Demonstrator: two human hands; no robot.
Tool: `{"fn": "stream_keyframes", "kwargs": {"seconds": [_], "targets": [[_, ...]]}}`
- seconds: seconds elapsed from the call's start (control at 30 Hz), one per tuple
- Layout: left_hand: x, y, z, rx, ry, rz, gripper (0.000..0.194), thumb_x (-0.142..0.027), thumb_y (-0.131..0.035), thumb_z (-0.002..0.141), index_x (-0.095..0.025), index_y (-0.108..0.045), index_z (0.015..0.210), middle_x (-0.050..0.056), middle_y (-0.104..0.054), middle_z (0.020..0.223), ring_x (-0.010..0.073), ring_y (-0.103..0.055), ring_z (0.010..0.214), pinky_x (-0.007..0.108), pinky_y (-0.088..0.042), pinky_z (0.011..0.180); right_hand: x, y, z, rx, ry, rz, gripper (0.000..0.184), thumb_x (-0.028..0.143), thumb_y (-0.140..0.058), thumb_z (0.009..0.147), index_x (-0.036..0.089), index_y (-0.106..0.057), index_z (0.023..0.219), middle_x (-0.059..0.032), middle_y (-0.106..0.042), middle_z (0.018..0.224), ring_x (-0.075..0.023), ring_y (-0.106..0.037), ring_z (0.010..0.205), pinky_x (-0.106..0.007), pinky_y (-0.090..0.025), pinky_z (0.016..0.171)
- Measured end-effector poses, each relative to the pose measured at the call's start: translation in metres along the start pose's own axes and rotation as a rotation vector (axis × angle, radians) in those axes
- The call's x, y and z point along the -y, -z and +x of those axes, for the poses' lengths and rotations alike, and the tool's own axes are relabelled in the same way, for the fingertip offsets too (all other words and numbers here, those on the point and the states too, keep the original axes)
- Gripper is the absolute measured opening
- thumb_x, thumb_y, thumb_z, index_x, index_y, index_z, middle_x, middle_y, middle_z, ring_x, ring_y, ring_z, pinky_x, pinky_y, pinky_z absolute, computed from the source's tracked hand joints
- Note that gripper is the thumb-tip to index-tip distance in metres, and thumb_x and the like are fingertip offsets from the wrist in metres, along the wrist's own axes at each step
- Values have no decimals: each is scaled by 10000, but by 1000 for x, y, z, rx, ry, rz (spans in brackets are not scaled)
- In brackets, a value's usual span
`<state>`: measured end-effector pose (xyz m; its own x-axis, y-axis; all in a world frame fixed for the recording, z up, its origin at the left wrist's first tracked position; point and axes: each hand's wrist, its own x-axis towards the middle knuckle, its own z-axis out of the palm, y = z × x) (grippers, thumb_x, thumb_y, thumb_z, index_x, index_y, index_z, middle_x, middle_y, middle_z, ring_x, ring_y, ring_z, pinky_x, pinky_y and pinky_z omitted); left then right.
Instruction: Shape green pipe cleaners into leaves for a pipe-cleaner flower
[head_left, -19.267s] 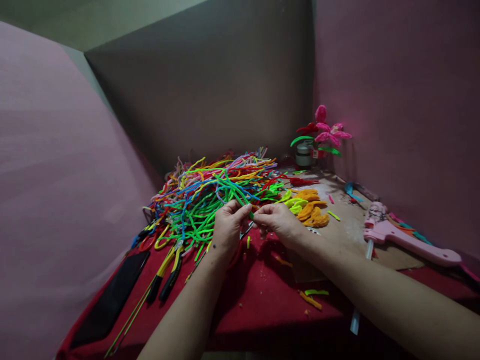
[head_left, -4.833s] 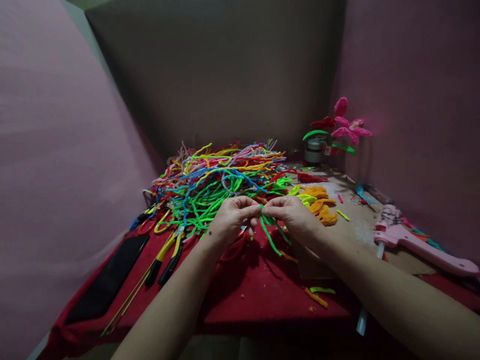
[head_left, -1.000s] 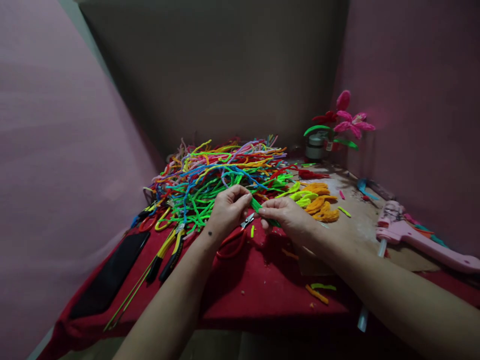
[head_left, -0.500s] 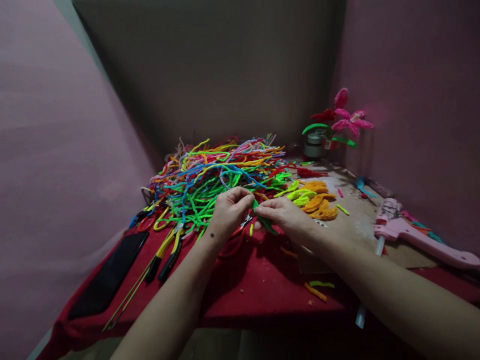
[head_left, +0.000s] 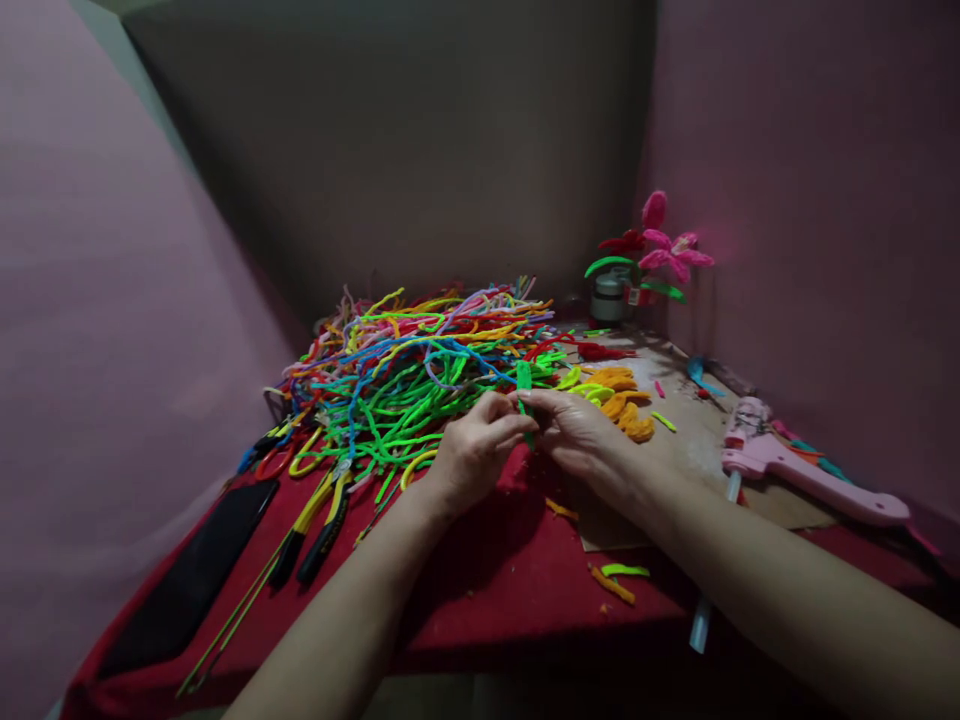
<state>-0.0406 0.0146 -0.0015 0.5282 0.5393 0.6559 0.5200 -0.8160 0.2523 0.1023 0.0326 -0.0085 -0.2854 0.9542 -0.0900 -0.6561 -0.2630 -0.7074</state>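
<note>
Both hands meet over the front of the table. Between them stands a short bundle of green pipe cleaners (head_left: 524,377), roughly upright, its lower end showing below the fingers. My right hand (head_left: 581,432) pinches it from the right with thumb and fingertips. My left hand (head_left: 484,445) is closed against it from the left, fingers curled; its exact grip is partly hidden. Just behind lies a big heap of colourful pipe cleaners (head_left: 397,390), with green ones at the front. Orange petal shapes (head_left: 636,428) and yellow-green petal shapes (head_left: 592,392) lie beyond my right hand.
Left on the red cloth (head_left: 480,610) are pliers (head_left: 322,540), a black phone (head_left: 191,575) and thin green wires (head_left: 236,625). A pink glue gun (head_left: 817,475) lies right on cardboard (head_left: 694,450). Pink pipe-cleaner flowers (head_left: 675,255) stand behind. Orange scraps (head_left: 613,586) lie in front.
The green bundle, slanted between my fingers half a second ago, now stands upright. My left hand has curled and turned. Earlier, loose green ends hung down. The view has shifted slightly.
</note>
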Motion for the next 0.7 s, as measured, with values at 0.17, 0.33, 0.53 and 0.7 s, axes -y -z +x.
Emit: {"fn": "stream_keyframes", "kwargs": {"seconds": [0.17,0.33,0.53,0.7], "targets": [[2,-3,-2,-40,-119,38,153,-179,-517,811,-215,-656,866,39,-546,872,98,-545,751,200,-453,635,-1,-2,-2,6,-34,24,29,109,-585,577,129,-606,578,-5,-561,568,-94,-463,551,-230,-329,515],[-6,15,6,61,-62,-166,143,-191,-513,818,-198,-649,862,56,-607,967,125,-579,869,229,-467,748,-1,-5,-7,14,38,-39,30,106,-599,532,119,-581,511,-6,-547,536,-88,-443,528,-234,-311,513],[-14,26,10,59,152,-349,161,-203,-499,821,-187,-651,871,47,-604,871,128,-578,791,231,-458,711,-1,-7,-12,118,183,-230,86,143,-568,549,140,-541,467,32,-463,490,-70,-360,491,-231,-242,483],[-19,27,11,-61,206,-226,118,-206,-529,798,-180,-629,854,31,-616,791,125,-568,737,233,-444,688,0,-10,-14,63,200,-399,135,180,-511,575,162,-491,444,41,-409,444,-77,-321,459,-243,-221,472]]}}
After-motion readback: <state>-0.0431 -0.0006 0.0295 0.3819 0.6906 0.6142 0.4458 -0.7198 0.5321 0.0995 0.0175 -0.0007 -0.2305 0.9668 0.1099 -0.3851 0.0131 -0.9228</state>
